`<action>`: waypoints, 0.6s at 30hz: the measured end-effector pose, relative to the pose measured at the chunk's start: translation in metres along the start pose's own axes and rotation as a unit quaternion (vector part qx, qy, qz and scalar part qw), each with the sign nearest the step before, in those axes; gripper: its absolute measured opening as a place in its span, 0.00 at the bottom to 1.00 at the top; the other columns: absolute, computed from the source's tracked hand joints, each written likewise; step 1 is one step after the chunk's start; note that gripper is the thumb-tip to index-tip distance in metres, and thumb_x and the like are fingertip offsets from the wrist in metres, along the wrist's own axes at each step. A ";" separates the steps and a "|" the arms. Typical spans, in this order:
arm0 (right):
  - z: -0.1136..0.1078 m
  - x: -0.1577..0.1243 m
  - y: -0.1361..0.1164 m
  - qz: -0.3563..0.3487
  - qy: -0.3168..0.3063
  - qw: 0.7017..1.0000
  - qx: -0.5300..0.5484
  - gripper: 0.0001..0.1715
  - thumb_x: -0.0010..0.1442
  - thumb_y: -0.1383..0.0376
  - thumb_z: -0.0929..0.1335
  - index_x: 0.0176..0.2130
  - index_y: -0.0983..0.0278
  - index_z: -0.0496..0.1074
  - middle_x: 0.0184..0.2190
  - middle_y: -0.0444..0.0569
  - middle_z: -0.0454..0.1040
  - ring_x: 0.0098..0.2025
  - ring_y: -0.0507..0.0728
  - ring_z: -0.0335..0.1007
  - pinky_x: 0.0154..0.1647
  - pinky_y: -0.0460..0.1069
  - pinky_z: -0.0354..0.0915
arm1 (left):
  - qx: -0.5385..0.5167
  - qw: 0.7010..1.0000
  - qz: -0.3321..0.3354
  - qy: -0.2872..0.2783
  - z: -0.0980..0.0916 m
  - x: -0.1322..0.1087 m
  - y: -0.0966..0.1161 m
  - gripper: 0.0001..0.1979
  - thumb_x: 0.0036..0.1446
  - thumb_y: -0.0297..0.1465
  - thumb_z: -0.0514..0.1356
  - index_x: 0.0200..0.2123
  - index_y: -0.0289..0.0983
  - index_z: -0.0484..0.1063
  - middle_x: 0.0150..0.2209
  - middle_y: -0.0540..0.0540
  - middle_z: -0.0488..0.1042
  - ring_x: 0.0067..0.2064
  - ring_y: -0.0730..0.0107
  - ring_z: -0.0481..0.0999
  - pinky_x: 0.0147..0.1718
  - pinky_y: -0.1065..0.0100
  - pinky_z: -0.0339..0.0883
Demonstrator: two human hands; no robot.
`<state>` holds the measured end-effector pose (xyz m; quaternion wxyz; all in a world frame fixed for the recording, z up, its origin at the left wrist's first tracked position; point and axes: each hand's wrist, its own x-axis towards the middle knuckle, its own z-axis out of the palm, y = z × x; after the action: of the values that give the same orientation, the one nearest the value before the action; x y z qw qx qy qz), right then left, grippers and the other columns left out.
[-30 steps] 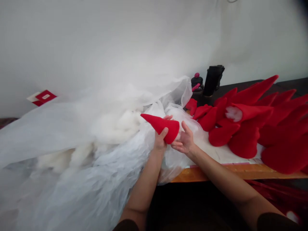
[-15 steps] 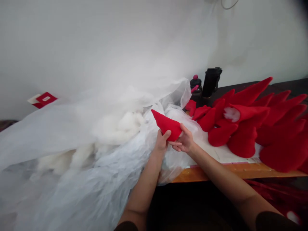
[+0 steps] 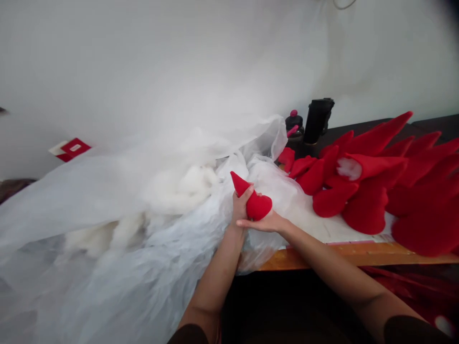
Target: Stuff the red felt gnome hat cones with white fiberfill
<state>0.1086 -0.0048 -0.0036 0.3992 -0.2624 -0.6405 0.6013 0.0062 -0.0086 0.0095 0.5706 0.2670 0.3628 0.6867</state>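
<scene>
The red felt cone [image 3: 258, 205] has tipped up more now. Left hand [image 3: 241, 208] fingers grip it, right hand [image 3: 267, 222] lies open under it, mid-picture, near the white stuffing [image 3: 179, 186].

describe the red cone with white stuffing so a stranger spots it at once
On the wooden table's right end lies a heap of red felt cones. Right of the black flask, one cone lies sideways, its open end showing white stuffing, unlike its neighbours.

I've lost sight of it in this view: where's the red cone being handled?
The red cone is just right of centre in the head view, held in the left hand over the right hand, left of the pile of red cones.
</scene>
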 end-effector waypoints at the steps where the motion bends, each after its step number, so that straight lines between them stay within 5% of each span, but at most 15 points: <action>1: -0.001 0.001 0.000 0.039 -0.026 0.997 0.057 0.37 0.48 0.48 0.77 0.52 0.59 0.70 0.41 0.48 0.75 0.38 0.57 0.72 0.42 0.57 0.77 | 0.009 1.000 -0.011 0.012 0.001 0.000 0.001 0.17 0.46 0.38 0.73 0.36 0.36 0.74 0.24 0.51 0.74 0.26 0.68 0.75 0.30 0.68 0.70; 4: -0.008 0.005 -0.004 0.146 -0.119 0.951 0.246 0.35 0.53 0.37 0.69 0.43 0.63 0.72 0.24 0.42 0.70 0.16 0.49 0.55 0.17 0.52 0.72 | -0.005 0.998 -0.060 0.025 0.002 0.000 0.005 0.22 0.44 0.44 0.73 0.35 0.35 0.73 0.28 0.47 0.77 0.26 0.66 0.76 0.27 0.67 0.69; 6: -0.012 0.008 -0.008 0.158 -0.122 0.931 0.306 0.36 0.53 0.35 0.68 0.43 0.62 0.71 0.20 0.38 0.67 0.13 0.46 0.44 0.13 0.50 0.68 | -0.064 0.996 -0.060 0.016 0.001 0.003 0.010 0.22 0.47 0.46 0.71 0.36 0.35 0.73 0.32 0.44 0.79 0.31 0.63 0.79 0.33 0.65 0.73; 11: -0.010 0.016 -0.010 0.065 0.088 0.973 0.201 0.29 0.54 0.40 0.70 0.29 0.64 0.69 0.11 0.34 0.51 0.12 0.45 0.40 0.10 0.45 0.60 | -0.149 0.984 0.003 0.099 -0.002 0.018 0.022 0.14 0.58 0.41 0.66 0.31 0.37 0.70 0.31 0.48 0.78 0.35 0.69 0.80 0.42 0.67 0.72; 15: -0.009 0.020 -0.007 -0.017 0.261 0.963 0.063 0.27 0.52 0.45 0.74 0.37 0.62 0.67 0.27 0.42 0.70 0.21 0.48 0.59 0.15 0.43 0.61 | -0.153 0.980 0.020 0.122 -0.005 0.025 0.023 0.16 0.62 0.43 0.62 0.31 0.37 0.68 0.32 0.47 0.78 0.36 0.69 0.80 0.42 0.68 0.72; 18: -0.009 0.021 -0.002 -0.068 0.306 0.950 -0.016 0.34 0.48 0.49 0.77 0.47 0.60 0.65 0.46 0.49 0.72 0.36 0.54 0.70 0.24 0.45 0.67 | -0.146 0.982 0.040 0.113 -0.005 0.024 0.021 0.18 0.60 0.47 0.62 0.32 0.37 0.69 0.35 0.45 0.79 0.39 0.67 0.80 0.45 0.66 0.72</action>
<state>0.1051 0.0166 0.0025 0.6117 -0.3954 -0.5137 0.4534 -0.0155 0.0121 0.0221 0.5309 0.1157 0.3097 0.7803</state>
